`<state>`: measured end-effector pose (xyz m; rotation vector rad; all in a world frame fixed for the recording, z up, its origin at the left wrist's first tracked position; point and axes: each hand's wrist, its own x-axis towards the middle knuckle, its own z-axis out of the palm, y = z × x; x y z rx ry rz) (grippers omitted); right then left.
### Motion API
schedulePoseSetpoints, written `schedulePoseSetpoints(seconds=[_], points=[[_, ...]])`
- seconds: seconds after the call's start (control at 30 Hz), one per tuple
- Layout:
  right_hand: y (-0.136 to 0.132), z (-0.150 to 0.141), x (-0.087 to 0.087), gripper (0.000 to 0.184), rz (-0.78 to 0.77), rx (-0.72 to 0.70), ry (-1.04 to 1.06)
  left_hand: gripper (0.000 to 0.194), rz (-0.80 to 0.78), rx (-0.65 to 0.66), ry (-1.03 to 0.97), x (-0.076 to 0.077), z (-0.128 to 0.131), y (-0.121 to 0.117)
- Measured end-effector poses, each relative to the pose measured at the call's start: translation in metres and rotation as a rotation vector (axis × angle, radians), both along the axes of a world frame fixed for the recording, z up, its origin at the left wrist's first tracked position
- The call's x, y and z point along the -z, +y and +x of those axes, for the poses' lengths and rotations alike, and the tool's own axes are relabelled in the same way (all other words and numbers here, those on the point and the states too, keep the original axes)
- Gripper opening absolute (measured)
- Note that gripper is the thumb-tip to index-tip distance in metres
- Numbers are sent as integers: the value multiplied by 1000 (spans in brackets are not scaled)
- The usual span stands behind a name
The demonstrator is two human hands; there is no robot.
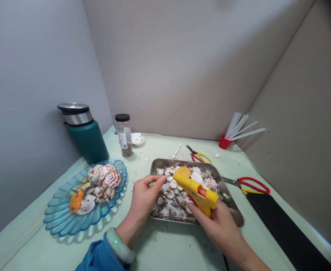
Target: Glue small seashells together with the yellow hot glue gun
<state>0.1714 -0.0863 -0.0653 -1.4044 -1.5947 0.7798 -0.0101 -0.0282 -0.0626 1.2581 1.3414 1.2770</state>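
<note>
My right hand (220, 226) is wrapped round the handle of a yellow hot glue gun (195, 190), its nozzle pointing left. Just left of the nozzle tip, my left hand (147, 194) is closed in a pinch, thumb against forefinger. Whatever sits between those fingertips is too small to make out. Both hands are over a metal tray (233, 209) of shells and small pieces. Inside it lie an orange shell (183, 172), a white shell (196, 177) and a speckled shell (210, 183), among several others.
At left, a blue scalloped plate (59, 216) holds shells, with a teal bottle (87, 139) behind. A clear jar (125, 135) stands further back. Scissors (252, 184) and a black slab (281, 229) lie at right. A red cup (225, 142) holds glue sticks (238, 126). Smaller snips (199, 155) lie behind the tray.
</note>
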Motion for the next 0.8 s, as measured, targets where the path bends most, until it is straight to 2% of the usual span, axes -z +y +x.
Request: schedulePoseSetpoints(seconds=[0.1,0.4,0.8], points=[[0,0,-1,31,3,3,11,26,7,3,-1,-1,0,0],[-2,1,8,35,64,-25,-37,25,13,11,3,-2,1,0],[-2,0,-3,33,11,32,10,25,21,9,-45,-2,0,0]])
